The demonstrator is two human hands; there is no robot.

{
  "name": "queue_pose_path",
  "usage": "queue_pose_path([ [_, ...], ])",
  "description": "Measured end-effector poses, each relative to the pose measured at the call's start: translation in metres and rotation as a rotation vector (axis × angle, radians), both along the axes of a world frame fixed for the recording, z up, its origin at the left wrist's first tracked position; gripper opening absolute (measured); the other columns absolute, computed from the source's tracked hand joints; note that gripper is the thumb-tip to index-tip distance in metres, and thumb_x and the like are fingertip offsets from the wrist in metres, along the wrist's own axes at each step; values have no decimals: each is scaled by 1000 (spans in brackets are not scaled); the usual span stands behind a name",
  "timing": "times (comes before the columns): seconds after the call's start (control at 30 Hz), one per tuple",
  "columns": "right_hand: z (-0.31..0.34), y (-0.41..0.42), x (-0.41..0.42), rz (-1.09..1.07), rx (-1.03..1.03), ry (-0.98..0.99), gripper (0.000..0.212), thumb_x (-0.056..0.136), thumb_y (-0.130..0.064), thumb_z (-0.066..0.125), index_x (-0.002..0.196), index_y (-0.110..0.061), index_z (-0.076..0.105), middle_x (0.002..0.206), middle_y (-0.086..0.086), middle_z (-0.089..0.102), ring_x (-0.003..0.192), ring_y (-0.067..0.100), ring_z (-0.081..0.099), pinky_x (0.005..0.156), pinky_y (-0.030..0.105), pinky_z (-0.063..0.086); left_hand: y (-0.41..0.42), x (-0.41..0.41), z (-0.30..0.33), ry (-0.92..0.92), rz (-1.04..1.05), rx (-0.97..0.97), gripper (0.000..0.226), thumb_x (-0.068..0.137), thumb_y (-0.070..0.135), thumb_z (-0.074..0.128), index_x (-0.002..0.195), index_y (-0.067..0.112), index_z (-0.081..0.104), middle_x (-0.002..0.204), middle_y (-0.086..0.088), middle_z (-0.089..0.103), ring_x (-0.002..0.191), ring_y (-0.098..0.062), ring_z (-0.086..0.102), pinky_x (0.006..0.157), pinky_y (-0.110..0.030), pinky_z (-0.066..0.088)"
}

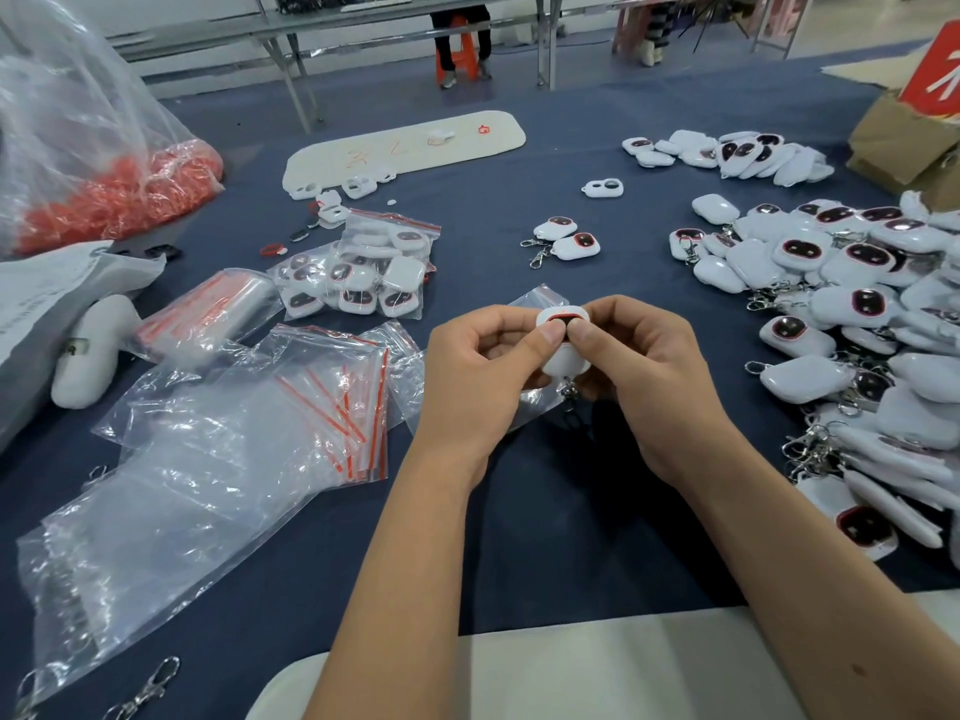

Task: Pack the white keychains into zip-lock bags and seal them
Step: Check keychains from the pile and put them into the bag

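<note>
Both hands hold one white keychain (563, 356) above the blue table, its metal clasp (569, 391) hanging below. My left hand (480, 376) grips it from the left, thumb near its dark red-rimmed window. My right hand (641, 376) grips it from the right, thumb pressed beside the left one. A clear zip-lock bag (540, 298) lies just behind the hands, partly hidden. Empty zip-lock bags (332, 402) with red seals lie to the left. Loose white keychains (841, 309) are heaped on the right.
Filled bags of keychains (363, 272) sit at centre left. Two loose keychains (566, 239) lie beyond the hands. A large plastic sack of orange parts (109, 194) stands far left, a cardboard box (914, 142) far right, a white board (405, 145) at the back.
</note>
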State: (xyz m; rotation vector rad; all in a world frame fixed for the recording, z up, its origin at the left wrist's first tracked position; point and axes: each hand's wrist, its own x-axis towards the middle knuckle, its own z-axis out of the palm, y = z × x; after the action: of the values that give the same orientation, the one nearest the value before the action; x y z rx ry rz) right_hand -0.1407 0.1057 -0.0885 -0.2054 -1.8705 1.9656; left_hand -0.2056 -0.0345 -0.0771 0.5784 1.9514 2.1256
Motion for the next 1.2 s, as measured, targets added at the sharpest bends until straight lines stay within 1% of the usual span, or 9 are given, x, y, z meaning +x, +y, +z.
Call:
queue_pose_path([
  [0.17,-1,-1,-1,37,-9,6,11,102,-18,65,103,-13,75,85,1,76,77,13,67,65,24,53,1,-1,1,-6,31,23,7,92,10,76,93,16,80,84,-7,79,77,-18,76,70,-29,61],
  [0.3,-3,-2,-2,51,55,33,13,98,-5,70,108,-12,74,91,2,79,78,11,72,68,22,55,3,-2,-2,9,92,6,5,92,11,77,94,15,80,86,-6,79,77,-15,73,72,-29,61],
  [0.43,-5,-1,-2,6,52,51,16,97,-2,70,108,-13,75,92,0,80,76,9,71,70,20,55,7,0,0,7,135,-37,20,99,30,67,91,16,79,87,-10,76,79,-16,66,75,-35,57],
  [0.5,-5,-2,-3,-17,31,68,17,97,-5,70,108,-16,76,93,-1,80,75,9,70,70,20,55,7,-3,-4,71,231,-183,32,101,41,57,88,20,77,88,-7,73,87,-18,67,82,-40,55],
  [0.57,-5,-2,-3,-41,30,84,15,95,-9,71,106,-18,77,91,1,80,72,10,68,69,21,55,2,-8,-9,229,320,-498,21,101,33,56,96,22,73,98,-1,68,100,-22,63,92,-40,51],
  [0.63,-4,0,-4,-81,12,105,11,93,-13,73,103,-17,77,87,4,79,69,11,66,66,22,55,-3,-9,-12,291,343,-683,13,98,21,59,106,20,70,106,-1,61,106,-24,59,94,-33,46],
  [0.9,3,13,-5,-254,-279,154,6,92,-13,73,98,-15,74,79,-3,74,67,12,61,65,24,52,-21,-17,-9,320,417,-706,14,92,33,68,95,20,72,92,4,70,99,-26,64,91,-44,53],
  [1.03,1,14,-7,-334,-297,105,4,99,-6,69,102,-8,72,77,-5,74,66,10,61,63,21,52,-2,-2,-3,444,525,-717,31,88,49,69,81,19,64,87,4,63,94,-25,57,84,-34,42],
  [1.2,1,9,-8,-327,-309,88,10,101,-9,68,107,-1,67,79,2,75,69,13,70,66,23,57,24,18,-6,431,432,-826,58,75,69,73,90,19,48,91,3,52,95,-24,47,80,-37,42],
])
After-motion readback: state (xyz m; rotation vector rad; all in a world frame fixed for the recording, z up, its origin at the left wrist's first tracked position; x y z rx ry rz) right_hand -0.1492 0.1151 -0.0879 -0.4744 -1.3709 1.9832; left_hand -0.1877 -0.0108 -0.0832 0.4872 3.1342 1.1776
